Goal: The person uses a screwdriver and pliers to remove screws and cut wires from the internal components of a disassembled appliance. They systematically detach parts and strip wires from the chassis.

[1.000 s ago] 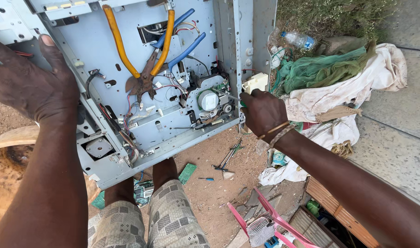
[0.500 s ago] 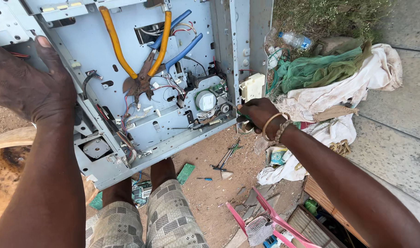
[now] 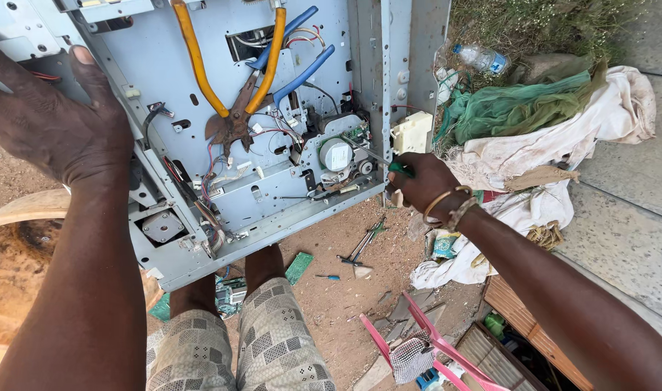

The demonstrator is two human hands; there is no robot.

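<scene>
Head view. The left hand lies flat and open, fingers spread, on the far-left edge of a grey sheet-metal chassis propped upright over the person's knees; it grips nothing, only steadies the frame.

The right hand is closed round a green-handled screwdriver. The tool's long axis runs from the fist up and left, and its shaft reaches toward a round white motor assembly at the chassis's lower right corner. The tip itself is too small to place exactly. The right hand is the nearer to that assembly; the left is well apart, across the frame.

A pair of orange-handled pliers rests on the panel, crossed with blue-handled cutters, left of the motor.

Room: the chassis's lower rail and right upright post close in the motor on two sides. Open dirt ground lies near of the rail, with loose tools scattered; crumpled cloth crowds the right.
</scene>
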